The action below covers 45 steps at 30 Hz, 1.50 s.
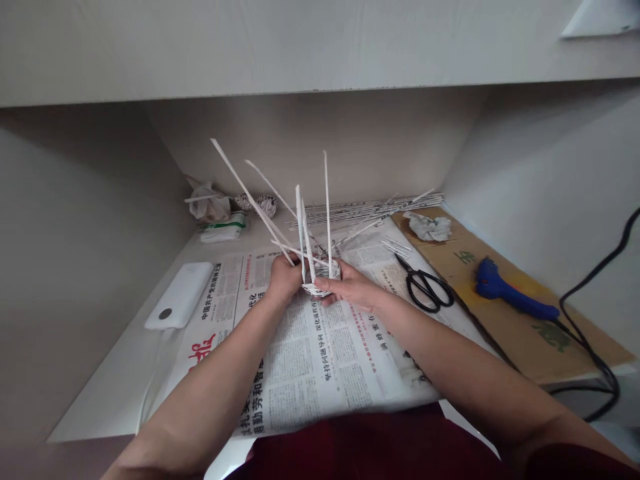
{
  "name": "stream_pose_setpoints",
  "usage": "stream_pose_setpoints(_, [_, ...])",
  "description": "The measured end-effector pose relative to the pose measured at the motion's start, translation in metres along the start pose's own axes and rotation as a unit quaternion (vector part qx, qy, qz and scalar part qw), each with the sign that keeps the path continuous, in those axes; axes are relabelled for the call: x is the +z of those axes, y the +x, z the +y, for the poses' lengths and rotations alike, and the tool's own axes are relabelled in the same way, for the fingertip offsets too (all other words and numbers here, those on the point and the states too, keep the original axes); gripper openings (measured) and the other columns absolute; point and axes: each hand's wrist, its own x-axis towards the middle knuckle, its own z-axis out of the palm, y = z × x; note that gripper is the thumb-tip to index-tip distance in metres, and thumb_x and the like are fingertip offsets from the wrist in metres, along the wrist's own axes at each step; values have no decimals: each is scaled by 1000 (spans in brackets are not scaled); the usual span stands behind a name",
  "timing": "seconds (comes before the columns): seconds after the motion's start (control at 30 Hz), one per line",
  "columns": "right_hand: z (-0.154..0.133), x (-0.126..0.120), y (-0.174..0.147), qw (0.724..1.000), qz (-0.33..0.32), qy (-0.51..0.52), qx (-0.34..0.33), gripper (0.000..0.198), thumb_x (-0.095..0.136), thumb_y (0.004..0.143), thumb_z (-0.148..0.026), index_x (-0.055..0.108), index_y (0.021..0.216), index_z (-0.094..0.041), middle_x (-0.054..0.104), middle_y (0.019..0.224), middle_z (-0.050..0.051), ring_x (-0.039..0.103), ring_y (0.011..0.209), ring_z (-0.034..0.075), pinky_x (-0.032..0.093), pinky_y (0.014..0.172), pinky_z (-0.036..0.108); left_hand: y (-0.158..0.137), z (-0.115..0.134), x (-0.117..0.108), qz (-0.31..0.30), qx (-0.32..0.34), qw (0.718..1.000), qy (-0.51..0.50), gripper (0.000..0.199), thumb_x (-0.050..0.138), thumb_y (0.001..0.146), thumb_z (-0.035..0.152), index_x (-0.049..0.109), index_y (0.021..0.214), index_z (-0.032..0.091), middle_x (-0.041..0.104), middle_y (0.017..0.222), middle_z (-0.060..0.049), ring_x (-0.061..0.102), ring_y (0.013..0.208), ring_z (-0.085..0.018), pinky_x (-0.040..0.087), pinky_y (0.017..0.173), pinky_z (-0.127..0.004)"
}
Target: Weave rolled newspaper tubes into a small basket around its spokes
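Note:
Between my two hands sits a small woven paper basket (314, 289), with several white rolled-paper sticks (328, 207) standing up from its rim and leaning outward. My left hand (286, 275) is closed at its left side, fingers at the base of a slanting stick. Around the right side wraps my right hand (347, 288), its thumb pressed to the front of the woven wall. One paper stick (300, 254) runs crosswise over the upright ones, reaching from the left hand toward the right. Fingertips behind the basket are partly hidden.
Newspaper (300, 373) covers the tabletop. To the right lie black scissors (429, 288), cut paper pieces (396, 247), and a blue glue gun (515, 293) on cardboard (480, 267) with crumpled paper (429, 227). A white power bank (180, 293) lies left; paper sticks (370, 210) lie behind.

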Motion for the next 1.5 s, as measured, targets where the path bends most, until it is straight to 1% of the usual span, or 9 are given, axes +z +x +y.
stream_pose_setpoints(0.17, [-10, -10, 1, 997, -29, 25, 59, 51, 57, 86, -61, 57, 116, -21, 74, 88, 8, 73, 70, 20, 61, 61, 29, 5, 1, -5, 10, 1, 1000, 22, 29, 71, 65, 35, 78, 83, 12, 76, 76, -9, 69, 69, -22, 51, 60, -27])
stream_pose_setpoints(0.27, [-16, -15, 2, 995, -8, 20, 96, 43, 45, 94, -53, 61, 108, -16, 74, 81, 10, 73, 66, 20, 60, 56, 29, 6, 2, -6, 22, 24, 996, 82, 24, 70, 68, 32, 78, 81, 13, 76, 76, -8, 70, 73, -24, 51, 64, -28])
stream_pose_setpoints(0.37, [-19, -14, 2, 994, 39, -25, 101, 30, 59, 88, -40, 62, 106, -16, 73, 74, 7, 71, 58, 19, 57, 48, 25, 2, 6, -6, 14, 57, 990, 128, 18, 68, 72, 28, 78, 81, 15, 77, 76, -7, 71, 74, -23, 51, 65, -28])
stream_pose_setpoints(0.43, [-19, -12, 2, 990, 76, -65, 100, 32, 71, 79, -37, 64, 103, -16, 72, 70, 5, 68, 53, 17, 55, 44, 23, -3, 10, -4, 5, 69, 988, 138, 15, 68, 73, 24, 78, 80, 16, 77, 77, -6, 71, 72, -22, 51, 64, -27])
stream_pose_setpoints(0.6, [-14, -11, 5, 983, 140, -75, 92, 30, 78, 70, -40, 68, 87, -16, 68, 60, 2, 61, 47, 16, 54, 40, 27, -12, 14, 2, -3, 99, 986, 137, 9, 71, 72, 21, 79, 76, 18, 77, 77, -6, 71, 74, -23, 51, 68, -28])
stream_pose_setpoints(0.77, [-1, -15, 11, 984, 141, -86, 64, 34, 83, 63, -42, 70, 80, -17, 64, 52, 1, 56, 42, 15, 48, 36, 26, -17, 16, 5, -32, 112, 982, 146, 12, 73, 72, 24, 79, 81, 19, 77, 77, -5, 70, 71, -22, 50, 66, -27])
stream_pose_setpoints(0.97, [4, -15, 11, 975, 183, -123, 13, 29, 83, 64, -41, 68, 73, -18, 57, 43, -2, 53, 40, 14, 42, 37, 23, -23, 23, 7, -60, 107, 979, 161, 18, 66, 76, 24, 79, 88, 18, 78, 85, -6, 71, 75, -22, 52, 69, -27])
stream_pose_setpoints(1.2, [-8, -10, 6, 985, 145, -63, 71, 34, 79, 69, -46, 67, 80, -17, 63, 50, 1, 57, 43, 16, 50, 40, 27, -12, 6, 5, -52, 100, 985, 133, 19, 66, 76, 27, 79, 85, 17, 78, 86, -7, 72, 78, -23, 54, 72, -30])
stream_pose_setpoints(1.5, [-10, -10, 5, 988, 137, -37, 66, 30, 81, 66, -41, 69, 78, -17, 66, 57, 2, 60, 49, 17, 52, 43, 28, -8, 1, 5, -49, 76, 992, 93, 18, 67, 72, 28, 78, 82, 17, 78, 80, -6, 72, 76, -24, 54, 69, -30])
